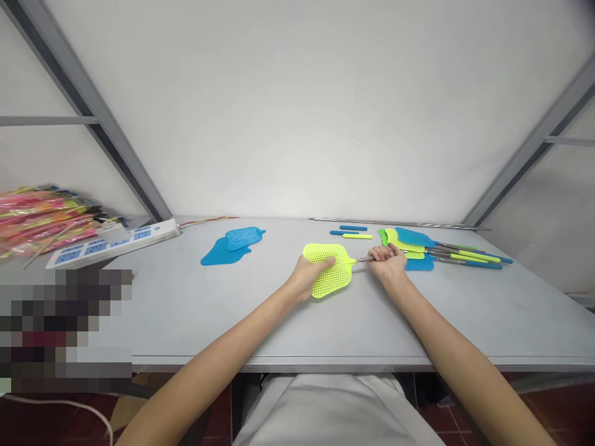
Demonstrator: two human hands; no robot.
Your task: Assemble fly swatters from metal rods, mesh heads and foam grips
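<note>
My left hand (305, 277) grips a yellow perforated fly swatter head (332, 271) by its left edge, thumb on top. From the head's narrow neck a thin metal rod (362, 259) runs right into my right hand (389, 262), whose fingers are closed around it. Just beyond my right hand lies a pile of fly swatters with blue, yellow and green heads; the blue head on top (411, 236) is nearest. Their rods end in coloured grips such as a yellow one (478, 256). Two loose blue swatter heads (245, 237) overlap on the table to the left.
Loose blue and yellow handle grips (357, 236) lie behind my hands. Long metal rods (400, 223) run along the wall. A white power strip (116, 243) and plastic-wrapped colourful bundles (41, 217) occupy the left side of the grey table (260, 328). Metal posts stand at both sides.
</note>
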